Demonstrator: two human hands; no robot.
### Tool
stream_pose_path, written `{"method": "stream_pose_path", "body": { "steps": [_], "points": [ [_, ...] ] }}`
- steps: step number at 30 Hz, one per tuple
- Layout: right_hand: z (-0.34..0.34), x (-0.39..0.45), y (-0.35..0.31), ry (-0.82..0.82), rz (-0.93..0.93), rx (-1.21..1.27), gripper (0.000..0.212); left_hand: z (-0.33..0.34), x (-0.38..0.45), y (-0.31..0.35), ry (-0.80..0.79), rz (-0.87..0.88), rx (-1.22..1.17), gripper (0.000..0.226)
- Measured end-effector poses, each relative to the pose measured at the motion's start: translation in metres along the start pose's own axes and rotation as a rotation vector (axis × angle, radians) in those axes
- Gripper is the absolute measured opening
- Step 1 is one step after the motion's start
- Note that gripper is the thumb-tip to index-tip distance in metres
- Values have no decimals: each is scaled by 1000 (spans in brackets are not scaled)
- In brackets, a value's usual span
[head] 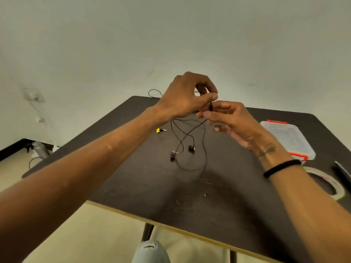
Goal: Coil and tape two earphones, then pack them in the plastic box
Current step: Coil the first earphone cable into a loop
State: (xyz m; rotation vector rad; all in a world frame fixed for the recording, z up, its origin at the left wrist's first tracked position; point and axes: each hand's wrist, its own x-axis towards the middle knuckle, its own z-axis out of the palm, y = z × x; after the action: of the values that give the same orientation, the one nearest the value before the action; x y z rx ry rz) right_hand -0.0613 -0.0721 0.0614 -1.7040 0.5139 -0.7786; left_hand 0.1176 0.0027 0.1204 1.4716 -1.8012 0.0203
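- Head view: we see the left hand (182,95) raised above the dark table (133,183), its thumb and fingers pinching the black earphone cable (204,152) near the top.
- The right hand (228,118) meets it just below; its thumb and forefinger pinch the same cable, the other fingers loosely curled.
- From the two hands the cable hangs in loose loops to the tabletop, where both earbuds (191,148) lie near each other; one thin loop shows beyond the left wrist at the table's far edge.
- A small plug with a yellow tag (160,130) lies on the table left of the loops; we read no writing on it.
- The clear plastic box (284,137), with orange clasps and lid on, sits at the right, well apart from the earphone.
- A roll of tape (330,184) lies flat nearer us, beside a dark object (341,175) at the frame edge.
- A black band (281,168) circles the right wrist.
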Motion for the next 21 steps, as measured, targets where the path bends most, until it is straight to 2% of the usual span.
{"method": "stream_pose_path", "body": {
  "steps": [2,5,10,17,21],
  "points": [
    [3,1,-17,149,-73,-202,16,-9,-5,1,-3,-54,34,16],
    [-1,2,-34,332,-138,-278,14,-16,-20,-2,-53,-160,49,20],
    [-16,3,-47,464,-190,-606,13,-24,-55,-12,-192,-195,21,30],
    [-42,7,-55,688,-147,-586,14,-37,-90,-45,-234,-321,24,31],
    [-60,10,-51,735,-54,-572,17,-34,-110,-70,-285,-359,5,32]
  ]
}}
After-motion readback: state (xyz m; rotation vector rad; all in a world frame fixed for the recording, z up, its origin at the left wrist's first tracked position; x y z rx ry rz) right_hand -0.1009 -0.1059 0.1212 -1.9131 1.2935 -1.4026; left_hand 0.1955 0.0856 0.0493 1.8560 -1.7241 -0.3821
